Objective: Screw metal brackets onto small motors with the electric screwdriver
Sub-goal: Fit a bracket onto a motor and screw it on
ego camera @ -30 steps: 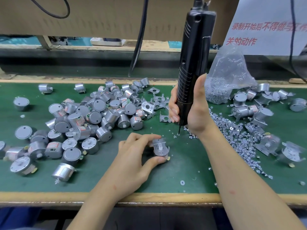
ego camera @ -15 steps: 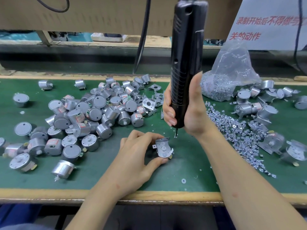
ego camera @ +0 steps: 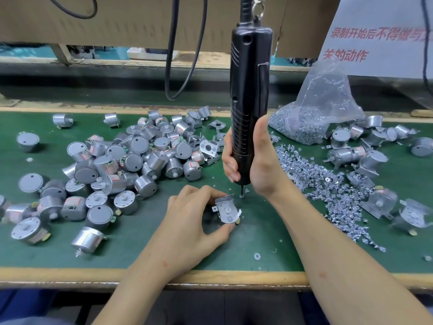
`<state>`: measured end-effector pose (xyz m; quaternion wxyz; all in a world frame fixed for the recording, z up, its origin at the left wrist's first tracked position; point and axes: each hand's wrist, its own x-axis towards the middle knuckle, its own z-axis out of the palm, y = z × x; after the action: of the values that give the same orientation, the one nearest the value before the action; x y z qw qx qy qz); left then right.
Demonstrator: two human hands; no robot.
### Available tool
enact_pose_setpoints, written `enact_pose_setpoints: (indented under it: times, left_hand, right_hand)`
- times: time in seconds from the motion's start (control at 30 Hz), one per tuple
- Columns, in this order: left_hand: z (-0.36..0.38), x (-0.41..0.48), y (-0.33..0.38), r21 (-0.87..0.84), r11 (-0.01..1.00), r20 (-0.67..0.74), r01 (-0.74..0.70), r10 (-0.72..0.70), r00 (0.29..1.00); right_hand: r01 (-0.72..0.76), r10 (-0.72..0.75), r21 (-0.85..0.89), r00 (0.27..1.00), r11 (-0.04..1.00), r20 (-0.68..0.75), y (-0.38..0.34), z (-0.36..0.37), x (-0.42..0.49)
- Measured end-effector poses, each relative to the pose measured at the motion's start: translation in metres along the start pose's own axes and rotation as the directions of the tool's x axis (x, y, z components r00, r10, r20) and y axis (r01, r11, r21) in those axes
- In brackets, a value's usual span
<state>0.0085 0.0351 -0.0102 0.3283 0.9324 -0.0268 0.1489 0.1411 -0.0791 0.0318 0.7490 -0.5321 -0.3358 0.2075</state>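
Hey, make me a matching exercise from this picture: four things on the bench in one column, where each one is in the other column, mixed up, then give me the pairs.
Things
1. electric screwdriver
2. motor with bracket
3. plastic bag of screws
4. pile of bare motors

Places
A. heaped on the left side of the green mat
B. held upright in the right hand
C. at the back right of the mat
D. pinched by the left hand

Pairs: 1-B, 2-D, 3-C, 4-A
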Motion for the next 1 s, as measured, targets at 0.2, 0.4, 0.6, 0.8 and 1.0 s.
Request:
enact_pose_setpoints:
  times: [0.2,0.4,0.6,0.8,1.0]
  left_hand:
    - [0.000,0.000,0.000,-0.003,1.000,-0.005,-0.002,0.002,1.000]
    - [-0.001,-0.001,-0.002,0.003,1.000,0.022,-0.001,0.001,1.000]
    - [-0.001,0.000,-0.002,0.008,1.000,0.023,-0.013,0.013,1.000]
    - [-0.001,0.000,-0.004,-0.002,1.000,0.039,-0.003,0.003,0.999]
    - [0.000,0.000,-0.006,0.016,1.000,0.035,0.000,-0.001,0.999]
  right_hand:
    - [0.005,-0.005,-0.006,1.000,1.000,-0.007,0.001,0.002,0.000]
    - [-0.010,0.010,-0.001,1.000,1.000,-0.009,-0.002,0.002,-0.001]
    - [0.051,-0.061,0.124,0.995,0.991,0.080,-0.015,0.006,-0.003]
    - [0.070,-0.109,0.242,0.982,0.968,0.151,-0.023,0.015,-0.007]
    - [0.069,-0.101,0.221,0.986,0.973,0.136,-0.021,0.026,-0.009]
